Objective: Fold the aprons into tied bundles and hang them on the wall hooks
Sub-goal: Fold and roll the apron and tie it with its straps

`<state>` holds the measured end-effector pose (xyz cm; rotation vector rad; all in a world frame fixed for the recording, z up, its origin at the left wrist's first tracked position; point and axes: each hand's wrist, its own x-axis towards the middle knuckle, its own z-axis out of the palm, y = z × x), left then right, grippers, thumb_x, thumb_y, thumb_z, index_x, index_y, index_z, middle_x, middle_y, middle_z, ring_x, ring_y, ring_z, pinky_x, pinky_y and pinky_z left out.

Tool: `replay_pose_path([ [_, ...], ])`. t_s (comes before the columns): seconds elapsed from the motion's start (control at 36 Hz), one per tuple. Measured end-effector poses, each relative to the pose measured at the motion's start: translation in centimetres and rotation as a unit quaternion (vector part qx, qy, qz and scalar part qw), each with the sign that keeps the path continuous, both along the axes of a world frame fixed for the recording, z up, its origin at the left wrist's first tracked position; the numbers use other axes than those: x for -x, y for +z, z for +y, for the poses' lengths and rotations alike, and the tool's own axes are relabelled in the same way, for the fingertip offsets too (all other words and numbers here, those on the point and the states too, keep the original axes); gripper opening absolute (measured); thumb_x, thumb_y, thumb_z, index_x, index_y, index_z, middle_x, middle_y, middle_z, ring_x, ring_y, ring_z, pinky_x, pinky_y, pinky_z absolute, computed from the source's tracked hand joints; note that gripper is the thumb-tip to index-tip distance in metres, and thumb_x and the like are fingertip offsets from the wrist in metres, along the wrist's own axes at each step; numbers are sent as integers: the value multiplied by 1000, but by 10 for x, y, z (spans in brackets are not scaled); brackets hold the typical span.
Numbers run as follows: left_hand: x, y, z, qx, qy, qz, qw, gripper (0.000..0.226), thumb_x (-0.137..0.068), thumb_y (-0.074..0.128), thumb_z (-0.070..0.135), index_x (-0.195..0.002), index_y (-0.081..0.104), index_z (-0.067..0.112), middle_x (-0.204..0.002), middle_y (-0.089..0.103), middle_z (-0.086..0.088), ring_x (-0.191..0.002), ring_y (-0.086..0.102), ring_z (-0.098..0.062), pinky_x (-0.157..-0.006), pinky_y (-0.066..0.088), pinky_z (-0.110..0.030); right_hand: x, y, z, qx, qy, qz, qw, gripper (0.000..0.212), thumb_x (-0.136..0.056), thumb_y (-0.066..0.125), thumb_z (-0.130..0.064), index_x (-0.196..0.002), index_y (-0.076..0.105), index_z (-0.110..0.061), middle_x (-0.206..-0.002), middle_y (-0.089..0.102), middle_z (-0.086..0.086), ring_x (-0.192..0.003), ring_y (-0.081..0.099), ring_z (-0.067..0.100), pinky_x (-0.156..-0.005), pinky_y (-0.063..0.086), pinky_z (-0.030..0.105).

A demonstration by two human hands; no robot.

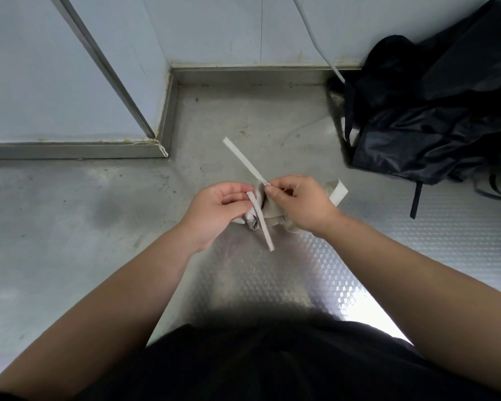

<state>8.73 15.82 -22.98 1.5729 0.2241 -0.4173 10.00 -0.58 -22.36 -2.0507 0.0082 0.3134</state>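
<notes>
In the head view, the grey apron bundle (250,218) sat at frame centre between both hands. The left hand (217,209) gripped it with curled fingers, and the right hand (301,204) pinched one strap (243,160), whose long axis ran up-left from those fingers (272,192); a second strap (262,224) hung down, nearer the left hand. Below lay a steel bench (243,117) in a corner of pale walls (214,30), with a black cloth heap (434,125) at upper right.

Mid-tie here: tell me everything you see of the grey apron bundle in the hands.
The grey apron bundle is pale woven-looking cloth rolled into a small wad, held over the metal surface. The left hand grips its left side; the right hand pinches one flat strap that sticks up and left. A second strap hangs down in front, and a wider loop pokes out right.
</notes>
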Motion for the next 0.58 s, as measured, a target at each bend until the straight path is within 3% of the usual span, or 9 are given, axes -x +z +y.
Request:
replay_pose_path([
  [0.11, 6, 0, -6, -9, 38, -36, 999, 24, -83, 58, -13, -82, 65, 11, -62, 69, 3, -46, 58, -10, -50, 51, -20, 2, 0, 3, 18, 38, -25, 999, 19, -92, 59, -13, -107, 72, -12, -81, 50, -8, -82, 50, 7, -73, 35, 3],
  [0.19, 10, -6, -9, 6, 52, -69, 996, 24, -87, 57, -9, -78, 68, 10, -57, 64, -2, -47, 54, -16, -51, 54, -29, 4, -3, 5, 11, 25, -39, 999, 19, -90, 62, -11, -105, 73, -12, -75, 49, -10, -77, 51, 7, -74, 39, 13],
  [0.28, 13, -14, -12, -25, 51, -100, 993, 23, -93, 55, 3, -88, 71, 18, -62, 64, 3, -62, 58, -25, -71, 57, -47, 6, -6, 5, -17, 6, -60, 998, 17, -87, 65, -9, -101, 74, -11, -70, 50, -14, -70, 51, 1, -73, 43, 18],
  [0.33, 13, -18, -13, -71, 56, -132, 987, 18, -92, 58, 9, -93, 72, 21, -76, 66, 10, -78, 64, -23, -83, 54, -51, 8, -7, 6, -28, -4, -64, 998, 18, -87, 66, -11, -102, 74, -11, -71, 52, -14, -70, 54, -1, -74, 44, 13],
  [0.39, 12, -21, -13, -103, 69, -154, 980, 18, -89, 62, 9, -92, 71, 25, -93, 62, 7, -91, 63, -13, -91, 51, -44, 9, -9, 7, -35, -4, -59, 998, 17, -88, 65, -12, -103, 74, -12, -76, 56, -12, -74, 56, -1, -75, 44, 12],
  [0.44, 12, -20, -13, -100, 84, -162, 978, 23, -86, 64, 5, -88, 69, 27, -97, 60, 5, -91, 60, -1, -94, 47, -30, 10, -9, 9, -62, -8, -41, 997, 15, -88, 65, -12, -100, 74, -13, -80, 59, -11, -77, 58, 2, -72, 45, 16],
  [0.58, 10, -23, -10, -96, 99, -177, 975, 26, -84, 66, 4, -81, 69, 29, -89, 65, 3, -88, 60, -11, -86, 47, -25, 13, -6, 12, -62, 29, -28, 997, 13, -90, 62, -14, -95, 74, -15, -73, 54, -15, -69, 54, -11, -69, 42, 13],
])
